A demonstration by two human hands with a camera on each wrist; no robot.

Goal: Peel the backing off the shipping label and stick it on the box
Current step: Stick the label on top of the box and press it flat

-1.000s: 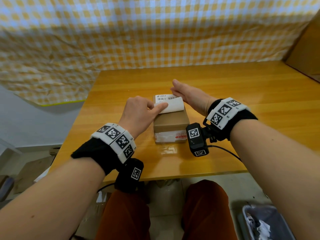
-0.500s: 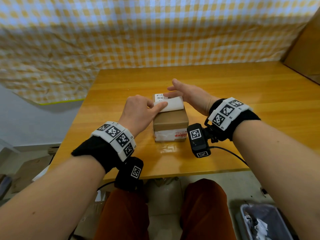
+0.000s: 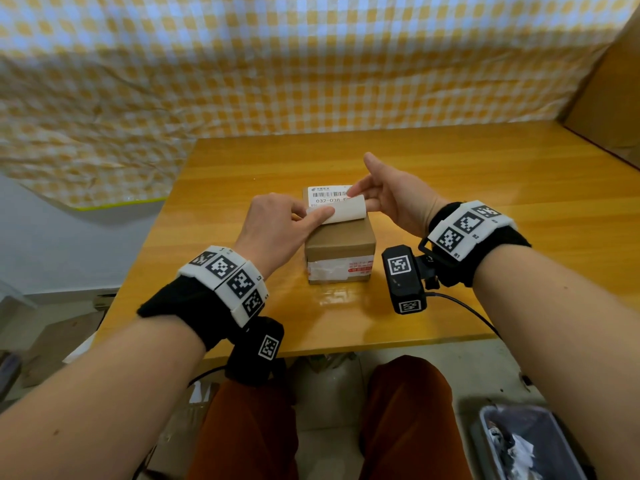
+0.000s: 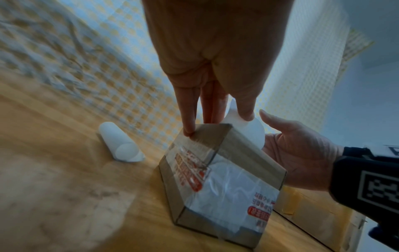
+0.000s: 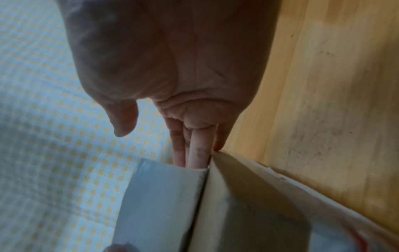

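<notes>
**Tech A:** Two hands work over one box. Nearest the person, the left hand (image 3: 277, 226) pinches the loose, curled end of the shipping label (image 3: 341, 210) between thumb and forefinger. The box (image 3: 339, 251) stands on the table (image 3: 485, 174) between both wrists.

**Tech B:** State of the right grip?

**Tech A:** The right hand (image 3: 391, 199) is spread, fingers straight, fingertips pressing the far, barcode end of the label onto the box top. That far end lies flat; the near part curls up off the cardboard.

**Tech B:** Failure modes from this state?

**Tech A:** My assessment:
- Curled portion folds onto itself if the left pinch releases early; adhesive bonds to adhesive.
- Label lands skewed if the left hand pulls off-axis while the right fingertips act as a pivot.
- Bubbles or creases form if the curl drops in one motion instead of being smoothed from the far end toward the near end.
- Box slides on the glossy table if pressure is applied sideways.

**Tech B:** View differences?

**Tech A:** Only the left wrist view shows a white paper roll (image 4: 121, 145) lying on the table beside the box, probably the removed backing. Only the head view shows the barcode print. The right wrist view shows straight fingers (image 5: 198, 150) at the box edge, little else.
</notes>
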